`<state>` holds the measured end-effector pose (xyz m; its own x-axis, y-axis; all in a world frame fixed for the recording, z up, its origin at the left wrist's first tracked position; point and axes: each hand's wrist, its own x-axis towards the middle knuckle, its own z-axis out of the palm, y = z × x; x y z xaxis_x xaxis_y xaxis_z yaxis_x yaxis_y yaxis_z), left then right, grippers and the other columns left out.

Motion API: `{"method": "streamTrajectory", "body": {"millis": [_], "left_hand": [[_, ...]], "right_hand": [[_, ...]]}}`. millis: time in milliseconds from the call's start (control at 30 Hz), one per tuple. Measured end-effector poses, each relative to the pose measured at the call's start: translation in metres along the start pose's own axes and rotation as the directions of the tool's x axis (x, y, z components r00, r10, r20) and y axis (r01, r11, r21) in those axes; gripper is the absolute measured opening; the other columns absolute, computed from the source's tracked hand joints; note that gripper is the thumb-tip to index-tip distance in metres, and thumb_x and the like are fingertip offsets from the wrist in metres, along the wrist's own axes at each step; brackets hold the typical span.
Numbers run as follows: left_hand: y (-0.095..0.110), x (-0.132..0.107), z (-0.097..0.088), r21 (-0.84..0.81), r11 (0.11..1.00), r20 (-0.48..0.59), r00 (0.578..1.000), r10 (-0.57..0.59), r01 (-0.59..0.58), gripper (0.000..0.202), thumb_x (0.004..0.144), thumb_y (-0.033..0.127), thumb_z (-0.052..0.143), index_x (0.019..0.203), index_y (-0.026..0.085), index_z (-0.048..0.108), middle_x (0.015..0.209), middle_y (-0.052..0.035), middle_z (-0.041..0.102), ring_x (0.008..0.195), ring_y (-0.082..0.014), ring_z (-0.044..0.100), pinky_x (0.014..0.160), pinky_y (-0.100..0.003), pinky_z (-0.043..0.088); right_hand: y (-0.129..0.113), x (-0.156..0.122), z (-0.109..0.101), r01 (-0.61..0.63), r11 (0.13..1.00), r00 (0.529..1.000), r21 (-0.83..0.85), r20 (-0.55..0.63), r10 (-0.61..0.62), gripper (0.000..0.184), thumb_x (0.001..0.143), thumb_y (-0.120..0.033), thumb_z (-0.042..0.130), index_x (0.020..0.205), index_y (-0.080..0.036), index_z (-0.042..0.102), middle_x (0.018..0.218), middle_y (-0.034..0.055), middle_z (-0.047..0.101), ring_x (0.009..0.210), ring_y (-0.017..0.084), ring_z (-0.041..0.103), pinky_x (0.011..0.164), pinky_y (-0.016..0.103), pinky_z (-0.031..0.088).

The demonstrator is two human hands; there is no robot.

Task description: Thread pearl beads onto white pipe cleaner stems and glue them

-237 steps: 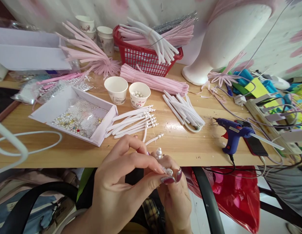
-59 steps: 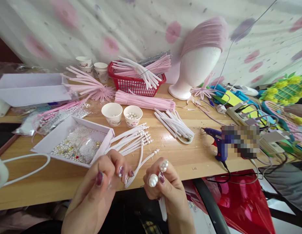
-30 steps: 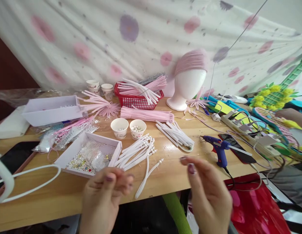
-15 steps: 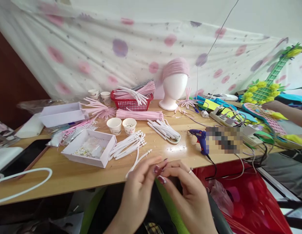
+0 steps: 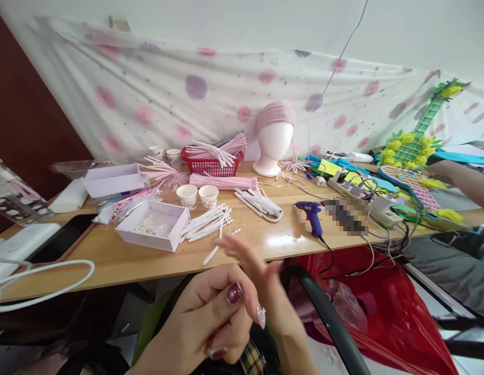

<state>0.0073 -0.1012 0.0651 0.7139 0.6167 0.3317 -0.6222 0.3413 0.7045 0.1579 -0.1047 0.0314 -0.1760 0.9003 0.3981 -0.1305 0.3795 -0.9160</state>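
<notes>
My left hand (image 5: pixel 216 315) is curled into a loose fist below the table's front edge, its dark-red nails facing me. Nothing shows between its fingers. Behind it, my right hand (image 5: pixel 271 291) is held up with its fingers stretched out, slightly smeared by motion and partly hidden. Just past the right fingertips lie a white fuzzy stem (image 5: pixel 211 255) with beaded tips and a bundle of bead-tipped white stems (image 5: pixel 208 224). Left of these, a white box (image 5: pixel 172 242) holds small beads and a clear bag. Two paper cups (image 5: pixel 187 198) stand behind, the right one holding white beads.
A blue glue gun (image 5: pixel 312 216) stands at the right, near power strips (image 5: pixel 384 214) and cables. Behind are a red basket (image 5: pixel 210 166) and a foam head (image 5: pixel 273 146). A phone (image 5: pixel 65 239) lies left. A black chair armrest (image 5: pixel 327 317) is close at right; another person's arm (image 5: pixel 460 177) reaches in.
My hands, fingertips together before, have moved apart. The left has curled and come nearer to me; the right has opened and straightened its fingers. The view has shifted slightly.
</notes>
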Motion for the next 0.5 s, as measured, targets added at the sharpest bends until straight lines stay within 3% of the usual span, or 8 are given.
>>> {"method": "streamTrajectory", "body": {"millis": [67, 133, 200, 267, 300, 367, 433, 500], "left_hand": [[0.007, -0.002, 0.001, 0.216, 0.956, -0.099, 0.970, 0.222, -0.197, 0.027, 0.107, 0.037, 0.053, 0.098, 0.028, 0.076, 0.044, 0.0095, 0.033, 0.042, -0.0077, 0.039, 0.054, -0.015, 0.044], [0.017, -0.002, -0.007, 0.615, 0.726, -0.226, 0.813, 0.537, -0.308, 0.023, 0.105, 0.037, 0.057, 0.097, 0.030, 0.077, 0.046, 0.0078, 0.046, 0.061, -0.0123, 0.060, 0.090, -0.025, 0.054], [0.026, -0.002, -0.025, 0.898, 0.410, -0.237, 0.610, 0.756, -0.159, 0.020, 0.103, 0.039, 0.060, 0.099, 0.030, 0.077, 0.055, 0.0079, 0.060, 0.069, -0.0140, 0.066, 0.118, -0.035, 0.038], [0.029, -0.002, -0.046, 0.951, 0.302, -0.277, 0.596, 0.753, 0.061, 0.023, 0.103, 0.039, 0.059, 0.104, 0.029, 0.078, 0.067, 0.0056, 0.073, 0.080, -0.0174, 0.072, 0.128, -0.041, 0.025], [0.028, -0.001, -0.055, 0.943, 0.302, -0.321, 0.622, 0.714, 0.140, 0.022, 0.102, 0.040, 0.061, 0.104, 0.028, 0.079, 0.074, 0.0036, 0.079, 0.088, -0.0200, 0.075, 0.129, -0.043, 0.022], [0.022, 0.000, -0.066, 0.881, 0.409, -0.464, 0.600, 0.651, 0.238, 0.019, 0.094, 0.041, 0.071, 0.100, 0.025, 0.080, 0.086, -0.0009, 0.085, 0.101, -0.0258, 0.078, 0.129, -0.045, 0.025], [0.014, 0.003, -0.069, 0.726, 0.646, -0.655, 0.524, 0.545, 0.236, 0.029, 0.085, 0.046, 0.080, 0.103, 0.024, 0.081, 0.091, -0.0047, 0.086, 0.104, -0.0293, 0.079, 0.122, -0.045, 0.037], [0.007, 0.008, -0.065, 0.486, 0.860, -0.771, 0.541, 0.337, 0.157, 0.048, 0.080, 0.052, 0.084, 0.116, 0.020, 0.079, 0.091, -0.0079, 0.086, 0.101, -0.0304, 0.080, 0.112, -0.044, 0.050]], "right_hand": [[0.003, 0.005, 0.008, -0.064, 0.998, 0.979, -0.018, 0.191, 0.066, 0.074, 0.100, -0.077, 0.026, 0.131, -0.030, 0.075, 0.123, 0.0052, 0.080, 0.117, 0.028, 0.071, 0.111, 0.041, 0.047], [0.004, 0.008, 0.004, -0.111, 0.994, 0.965, 0.022, 0.242, 0.102, 0.079, 0.100, -0.077, 0.025, 0.112, -0.026, 0.084, 0.096, 0.0061, 0.084, 0.096, 0.028, 0.078, 0.101, 0.041, 0.056], [0.002, 0.009, -0.011, -0.110, 0.984, 0.983, 0.143, 0.160, 0.087, 0.086, 0.098, -0.081, 0.022, 0.104, -0.023, 0.086, 0.088, 0.0076, 0.084, 0.088, 0.028, 0.079, 0.094, 0.042, 0.060], [-0.003, 0.008, -0.028, -0.045, 0.963, 0.999, 0.264, 0.015, 0.043, 0.079, 0.098, -0.081, 0.032, 0.104, -0.023, 0.085, 0.094, 0.0084, 0.085, 0.091, 0.027, 0.079, 0.092, 0.040, 0.061], [-0.005, 0.008, -0.034, 0.002, 0.954, 0.999, 0.298, -0.052, 0.014, 0.072, 0.099, -0.077, 0.038, 0.107, -0.023, 0.085, 0.098, 0.0085, 0.085, 0.094, 0.027, 0.079, 0.092, 0.038, 0.061], [-0.008, 0.008, -0.040, 0.094, 0.946, 0.987, 0.311, -0.151, -0.049, 0.061, 0.101, -0.069, 0.046, 0.113, -0.023, 0.084, 0.104, 0.0085, 0.085, 0.100, 0.025, 0.078, 0.094, 0.035, 0.060], [-0.006, 0.008, -0.036, 0.165, 0.956, 0.965, 0.242, -0.242, -0.105, 0.045, 0.103, -0.059, 0.054, 0.117, -0.027, 0.082, 0.106, 0.0060, 0.084, 0.100, 0.023, 0.077, 0.094, 0.033, 0.060], [0.000, 0.009, -0.025, 0.170, 0.984, 0.936, 0.057, -0.322, -0.143, 0.022, 0.101, -0.042, 0.067, 0.118, -0.034, 0.079, 0.110, 0.0015, 0.081, 0.106, 0.020, 0.074, 0.099, 0.031, 0.056]]}}
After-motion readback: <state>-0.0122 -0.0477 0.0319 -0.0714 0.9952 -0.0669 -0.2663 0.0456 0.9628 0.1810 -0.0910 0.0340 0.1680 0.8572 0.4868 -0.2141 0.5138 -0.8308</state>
